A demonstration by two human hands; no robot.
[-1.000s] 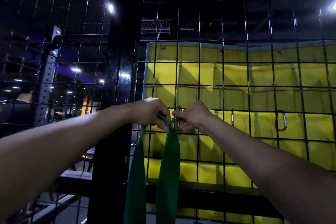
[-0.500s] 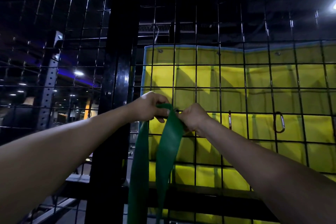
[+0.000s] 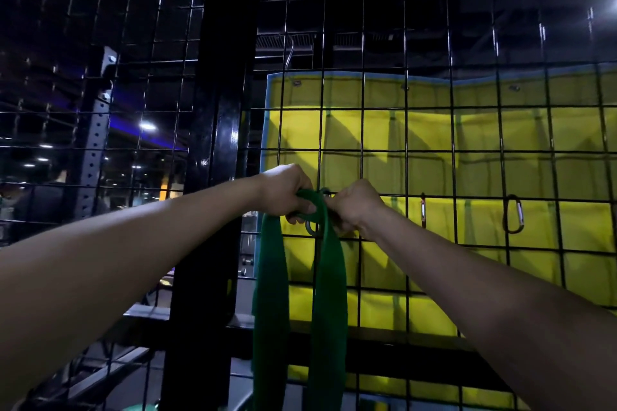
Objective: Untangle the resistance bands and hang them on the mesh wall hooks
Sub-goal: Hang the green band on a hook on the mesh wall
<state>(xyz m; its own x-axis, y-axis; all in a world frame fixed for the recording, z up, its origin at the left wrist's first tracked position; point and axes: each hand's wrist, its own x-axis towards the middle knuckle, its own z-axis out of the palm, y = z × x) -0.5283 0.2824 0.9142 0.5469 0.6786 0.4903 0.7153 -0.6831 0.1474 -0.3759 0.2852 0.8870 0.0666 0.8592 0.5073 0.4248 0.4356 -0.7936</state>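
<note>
My left hand (image 3: 283, 192) grips green band (image 3: 325, 264); right hand (image 3: 355, 207) pinches carabiner (image 3: 311, 228), I think. Band could slip off if gate snaps shut early.

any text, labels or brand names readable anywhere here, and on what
None can be read.
green resistance band: plain, no print shows.
yellow mat behind the mesh wall: no lettering shows.
carabiner on the mesh: no marking can be made out.
left hand and right hand cover the clip they work at, so any marking there is hidden.
</note>
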